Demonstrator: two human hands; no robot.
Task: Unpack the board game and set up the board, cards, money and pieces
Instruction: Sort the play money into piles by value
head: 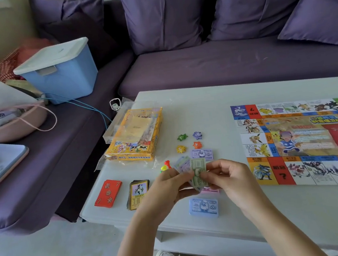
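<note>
Above the table's front, my left hand [169, 184] grips a fanned stack of play money [183, 164], and my right hand [226, 176] pinches a green note [199, 173] at the front of that stack. A blue 500 pile [204, 207] lies below my hands, a purple 500 pile [202, 154] lies beyond them, and a pink pile [211, 190] shows under my right hand. The game board [301, 144] lies unfolded on the right. A red card deck [108, 193] and a yellow-framed card deck [138, 193] sit at the left front. Several star tokens [188, 142] and coloured pawns [165, 166] lie mid-table.
The yellow game box [134, 135] lies on its clear wrapper at the white table's [202, 99] left side. A purple sofa [220, 65] runs behind, with a blue lidded bin [59, 72], a pink bag [13, 126] and a blue cable [92, 108] on it.
</note>
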